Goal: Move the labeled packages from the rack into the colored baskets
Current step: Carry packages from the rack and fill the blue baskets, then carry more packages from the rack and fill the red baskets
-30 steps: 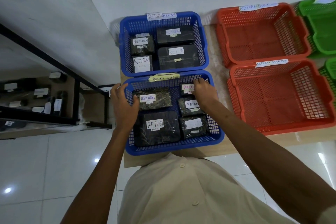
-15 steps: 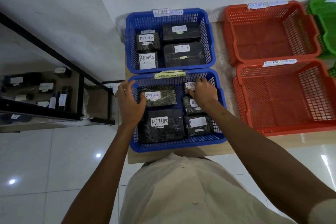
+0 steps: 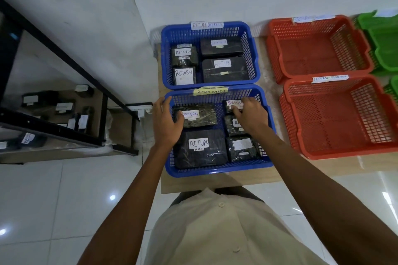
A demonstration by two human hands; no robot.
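Left hand [image 3: 165,123] spread on blue plastic basket [image 3: 215,171] rim; right hand [image 3: 251,116] pinches small black package [image 3: 232,104]. Tight spot: package could tip over.

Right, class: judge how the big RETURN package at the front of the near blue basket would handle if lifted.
The package probably keeps its shape: its edges look straight and boxy. Its glossy wrap shows wrinkles and glare, so it may be slippery. Lying flat and wide in the basket, it seems unlikely to roll or tip.
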